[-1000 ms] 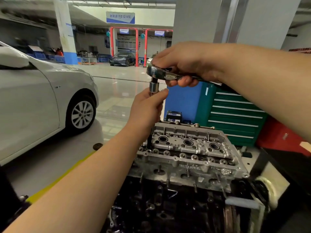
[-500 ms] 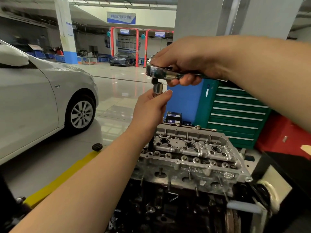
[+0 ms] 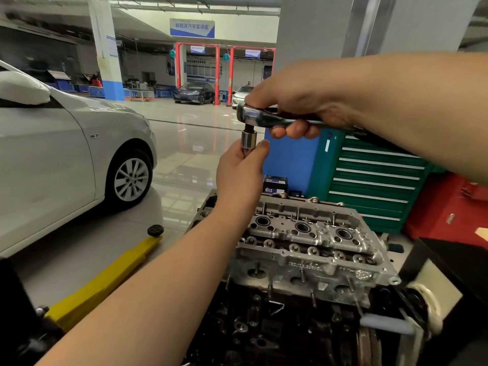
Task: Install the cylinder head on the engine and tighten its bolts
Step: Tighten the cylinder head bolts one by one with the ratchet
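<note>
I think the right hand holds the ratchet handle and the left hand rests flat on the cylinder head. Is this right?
Not quite. In the head view the left hand is above the cylinder head, gripping the extension just under the socket. The right hand does hold the ratchet handle.

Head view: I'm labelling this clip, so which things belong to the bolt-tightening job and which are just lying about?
In the job:
cylinder head
engine
ratchet, gripped by right hand
socket, held by left hand

Lying about:
silver car
yellow jack
green tool chest
small box
</note>
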The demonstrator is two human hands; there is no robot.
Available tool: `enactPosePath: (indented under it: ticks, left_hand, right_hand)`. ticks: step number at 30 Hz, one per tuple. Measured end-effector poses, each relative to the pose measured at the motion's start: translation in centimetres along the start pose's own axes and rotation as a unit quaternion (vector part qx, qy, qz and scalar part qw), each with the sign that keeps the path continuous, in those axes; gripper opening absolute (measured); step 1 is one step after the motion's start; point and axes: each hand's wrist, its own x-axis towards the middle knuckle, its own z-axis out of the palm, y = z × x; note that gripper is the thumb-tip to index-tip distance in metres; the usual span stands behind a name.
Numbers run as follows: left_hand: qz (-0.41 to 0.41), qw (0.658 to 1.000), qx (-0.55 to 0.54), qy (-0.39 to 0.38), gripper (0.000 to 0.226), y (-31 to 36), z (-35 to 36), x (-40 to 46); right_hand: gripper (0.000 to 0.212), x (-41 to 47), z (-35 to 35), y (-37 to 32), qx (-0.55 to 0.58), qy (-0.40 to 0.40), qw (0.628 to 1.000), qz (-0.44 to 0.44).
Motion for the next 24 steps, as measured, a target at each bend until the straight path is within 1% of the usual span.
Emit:
enactPosePath:
  ticks: [2, 4, 6, 8, 12, 16, 18, 21, 24]
  left_hand:
    - [-0.009, 1.000, 0.005, -0.006, 0.028, 0.0, 0.0, 0.2]
    - [-0.027, 0.999, 0.012, -0.024, 0.029, 0.2, 0.0, 0.5]
    - [-0.043, 0.998, 0.014, -0.048, 0.033, 0.5, -0.2, 0.8]
    - [-0.056, 0.996, -0.005, -0.067, 0.035, 0.7, -0.6, 0.9]
    - [-0.067, 0.991, -0.047, -0.102, 0.038, 1.2, -1.0, 0.5]
    - [-0.075, 0.992, -0.036, -0.097, 0.040, 1.6, -0.6, 0.4]
    - [-0.074, 0.991, -0.039, -0.103, 0.040, 1.5, -0.6, 0.4]
    - [-0.062, 0.990, -0.048, -0.116, 0.042, 1.1, -0.8, 0.4]
    - [-0.068, 0.986, -0.082, -0.125, 0.043, 0.8, -1.2, 0.7]
  right_hand:
    - [0.034, 0.1, 0.4, -0.4, -0.029, 0.014, 0.999, 0.007]
    - [0.027, 0.4, 0.6, -0.8, -0.069, 0.024, 0.997, 0.014]
    - [0.024, 0.6, 0.4, -1.0, -0.089, 0.017, 0.996, 0.022]
    - [0.028, 0.7, -0.1, -0.8, -0.093, -0.016, 0.996, 0.006]
    - [0.036, 1.5, -1.5, 0.2, -0.100, -0.097, 0.988, -0.061]
    - [0.030, 2.7, -2.8, -0.1, -0.170, -0.138, 0.968, -0.126]
    - [0.030, 3.2, -3.4, 0.0, -0.162, -0.163, 0.964, -0.131]
    - [0.032, 3.8, -3.5, 0.5, -0.128, -0.235, 0.953, -0.144]
    - [0.033, 4.6, -2.5, 1.4, -0.081, -0.253, 0.950, -0.163]
